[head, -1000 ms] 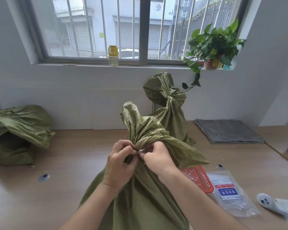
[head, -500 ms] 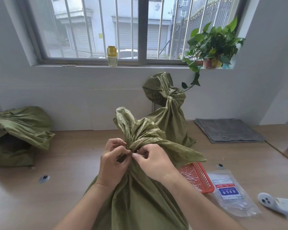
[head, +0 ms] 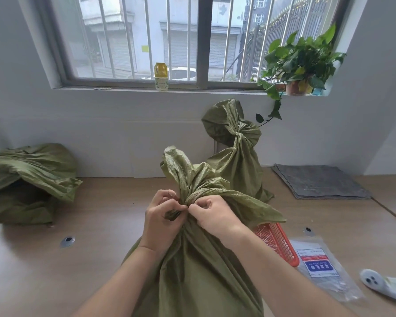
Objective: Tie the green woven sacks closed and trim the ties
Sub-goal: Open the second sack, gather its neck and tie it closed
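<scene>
Sack [head: 192, 271] stands nearest the viewer, its gathered neck pinched between left hand [head: 162, 221] and right hand [head: 212, 215], just beside the red basket [head: 277, 241]. Should either pinch slacken, the bunched neck likely springs open.

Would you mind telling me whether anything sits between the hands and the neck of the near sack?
Nothing visible does. The left hand and right hand are both already pinching the gathered neck of the near sack. The red basket sits behind it to the right, clear of the hands.
</scene>
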